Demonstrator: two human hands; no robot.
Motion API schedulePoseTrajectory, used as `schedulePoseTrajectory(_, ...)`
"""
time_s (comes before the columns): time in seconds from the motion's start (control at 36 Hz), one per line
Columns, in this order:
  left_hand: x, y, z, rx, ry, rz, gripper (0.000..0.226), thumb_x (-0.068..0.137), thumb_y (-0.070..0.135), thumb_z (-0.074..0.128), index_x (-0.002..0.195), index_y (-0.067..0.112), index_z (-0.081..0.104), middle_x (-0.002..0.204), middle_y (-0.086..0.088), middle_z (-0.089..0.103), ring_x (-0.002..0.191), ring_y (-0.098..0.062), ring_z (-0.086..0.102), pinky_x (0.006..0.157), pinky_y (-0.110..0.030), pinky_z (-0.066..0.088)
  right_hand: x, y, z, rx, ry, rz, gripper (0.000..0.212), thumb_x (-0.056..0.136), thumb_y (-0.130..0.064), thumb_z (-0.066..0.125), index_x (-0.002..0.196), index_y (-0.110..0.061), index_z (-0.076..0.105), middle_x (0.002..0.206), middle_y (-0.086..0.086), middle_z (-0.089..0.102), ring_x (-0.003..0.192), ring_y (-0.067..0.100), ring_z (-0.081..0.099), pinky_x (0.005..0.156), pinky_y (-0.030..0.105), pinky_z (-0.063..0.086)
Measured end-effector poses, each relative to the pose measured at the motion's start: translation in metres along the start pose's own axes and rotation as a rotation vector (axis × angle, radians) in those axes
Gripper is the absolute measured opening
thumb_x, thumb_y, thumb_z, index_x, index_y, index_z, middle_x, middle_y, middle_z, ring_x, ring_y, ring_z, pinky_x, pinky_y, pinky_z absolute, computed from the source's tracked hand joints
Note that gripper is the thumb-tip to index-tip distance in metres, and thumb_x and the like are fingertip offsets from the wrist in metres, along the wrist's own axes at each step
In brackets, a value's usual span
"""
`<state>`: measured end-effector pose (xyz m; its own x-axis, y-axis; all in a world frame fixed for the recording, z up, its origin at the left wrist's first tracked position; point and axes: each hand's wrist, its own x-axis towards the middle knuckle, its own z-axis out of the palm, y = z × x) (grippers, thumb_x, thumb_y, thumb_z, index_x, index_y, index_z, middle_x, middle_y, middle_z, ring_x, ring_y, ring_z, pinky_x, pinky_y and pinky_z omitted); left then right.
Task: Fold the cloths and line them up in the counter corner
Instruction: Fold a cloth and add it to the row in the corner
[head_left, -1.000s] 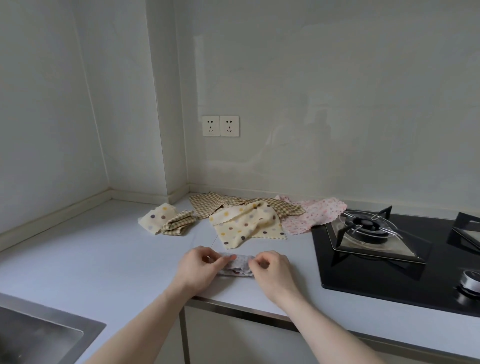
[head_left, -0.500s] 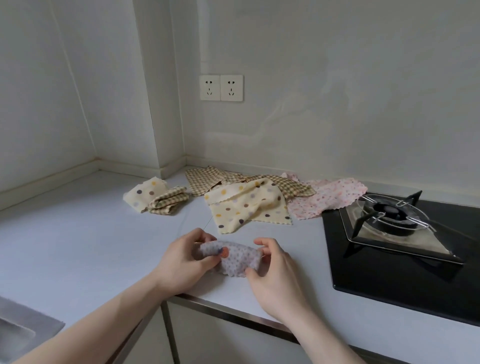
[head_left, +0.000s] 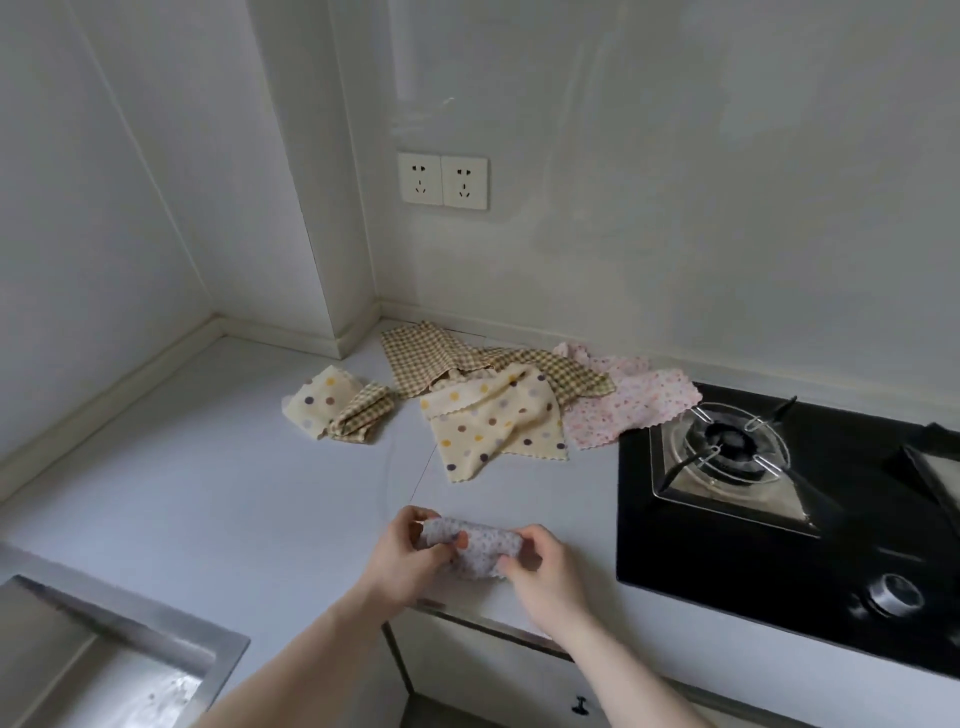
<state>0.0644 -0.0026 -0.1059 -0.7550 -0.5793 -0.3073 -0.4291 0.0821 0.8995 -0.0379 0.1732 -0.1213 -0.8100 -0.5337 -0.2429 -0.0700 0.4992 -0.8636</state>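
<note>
A pale grey bench (head_left: 218, 499) runs into a corner of plain white walls, with a double wall socket (head_left: 442, 180) above the back edge. A steel sink (head_left: 104, 660) sits at the near left and a black gas hob (head_left: 779, 499) at the right. Near the front edge, the left hand (head_left: 402, 558) and right hand (head_left: 540, 569) each pinch an end of a small folded dotted cloth (head_left: 480, 548), raised just above the bench. Toward the corner lie two folded cloths (head_left: 340, 410), touching each other, beside a loose pile of unfolded cloths (head_left: 498, 410) reaching to the hob.
</note>
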Motion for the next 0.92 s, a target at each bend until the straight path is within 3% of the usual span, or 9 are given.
schedulePoseTrajectory(0.06, -0.025, 0.018, -0.003, -0.011, -0.056, -0.033, 0.024, 0.084, 0.009, 0.079, 0.103, 0.005, 0.065, 0.092, -0.008, 0.076, 0.079, -0.012, 0.074, 0.067, -0.025, 0.058, -0.019, -0.018, -0.018, 0.027, -0.06, 0.068, 0.014, 0.086, -0.012, 0.071, 0.092, -0.022, 0.064, 0.092, -0.007, 0.073, 0.089, 0.011, 0.068, 0.075, 0.022, 0.053)
schedulePoseTrajectory(0.11, -0.054, 0.042, -0.008, 0.018, -0.095, -0.018, 0.012, 0.09, 0.009, 0.073, 0.1, 0.007, 0.068, 0.094, -0.006, 0.078, 0.088, -0.019, 0.075, 0.077, -0.033, 0.061, -0.043, -0.04, -0.041, 0.026, -0.118, 0.099, 0.013, 0.088, -0.015, 0.07, 0.096, -0.023, 0.064, 0.096, -0.007, 0.073, 0.091, 0.008, 0.068, 0.075, 0.02, 0.053)
schedulePoseTrajectory(0.17, -0.085, 0.072, -0.013, 0.044, -0.103, 0.015, 0.006, 0.093, 0.015, 0.072, 0.092, 0.011, 0.068, 0.083, 0.005, 0.077, 0.077, -0.01, 0.072, 0.071, -0.026, 0.058, -0.067, -0.065, -0.067, 0.043, -0.151, 0.104, 0.014, 0.092, -0.018, 0.068, 0.103, -0.026, 0.065, 0.101, -0.011, 0.073, 0.095, 0.003, 0.067, 0.077, 0.017, 0.05)
schedulePoseTrajectory(0.25, -0.127, 0.117, -0.015, 0.032, -0.107, 0.064, 0.017, 0.096, 0.02, 0.068, 0.085, 0.01, 0.06, 0.064, 0.017, 0.067, 0.063, 0.0, 0.062, 0.056, -0.012, 0.043, -0.101, -0.097, -0.101, 0.065, -0.16, 0.117, 0.012, 0.095, -0.024, 0.066, 0.106, -0.028, 0.068, 0.102, -0.012, 0.073, 0.099, 0.004, 0.067, 0.083, 0.022, 0.052)
schedulePoseTrajectory(0.33, -0.154, 0.146, -0.018, 0.065, -0.132, 0.089, 0.022, 0.098, 0.032, 0.065, 0.088, 0.013, 0.059, 0.067, 0.02, 0.067, 0.065, 0.0, 0.062, 0.058, -0.018, 0.046, -0.133, -0.117, -0.127, 0.067, -0.138, 0.13, 0.011, 0.094, -0.027, 0.067, 0.105, -0.029, 0.068, 0.102, -0.011, 0.073, 0.098, 0.006, 0.067, 0.09, 0.031, 0.056)
schedulePoseTrajectory(0.44, -0.175, 0.174, -0.016, 0.073, -0.221, 0.14, 0.024, 0.098, 0.034, 0.063, 0.095, 0.011, 0.056, 0.072, 0.004, 0.069, 0.066, -0.005, 0.065, 0.059, -0.022, 0.05, -0.166, -0.14, -0.153, 0.079, -0.077, 0.106, 0.012, 0.095, -0.024, 0.066, 0.106, -0.029, 0.067, 0.105, -0.012, 0.072, 0.097, 0.001, 0.067, 0.085, 0.024, 0.055)
schedulePoseTrajectory(0.72, -0.171, 0.247, 0.029, 0.14, -0.453, 0.385, 0.023, 0.097, 0.024, 0.066, 0.086, 0.013, 0.05, 0.06, 0.016, 0.054, 0.06, -0.003, 0.049, 0.057, -0.019, 0.043, -0.228, -0.162, -0.221, 0.192, 0.139, 0.118, 0.028, 0.089, -0.032, 0.073, 0.115, -0.032, 0.063, 0.107, -0.01, 0.074, 0.099, 0.005, 0.07, 0.086, 0.03, 0.058)
schedulePoseTrajectory(0.78, -0.173, 0.259, 0.043, 0.152, -0.514, 0.406, 0.018, 0.096, 0.029, 0.066, 0.088, 0.021, 0.053, 0.063, 0.016, 0.057, 0.064, -0.006, 0.053, 0.063, -0.028, 0.047, -0.241, -0.159, -0.237, 0.175, 0.197, 0.111, 0.023, 0.091, -0.034, 0.072, 0.113, -0.03, 0.065, 0.105, -0.01, 0.075, 0.098, 0.006, 0.07, 0.087, 0.033, 0.059)
schedulePoseTrajectory(0.92, -0.187, 0.298, 0.086, 0.184, -0.642, 0.495, 0.01, 0.097, 0.03, 0.065, 0.092, 0.026, 0.057, 0.067, 0.021, 0.067, 0.066, 0.002, 0.064, 0.061, -0.014, 0.049, -0.268, -0.147, -0.278, 0.181, 0.339, 0.124, 0.021, 0.092, -0.039, 0.069, 0.111, -0.03, 0.067, 0.106, -0.011, 0.075, 0.1, 0.003, 0.07, 0.089, 0.032, 0.058)
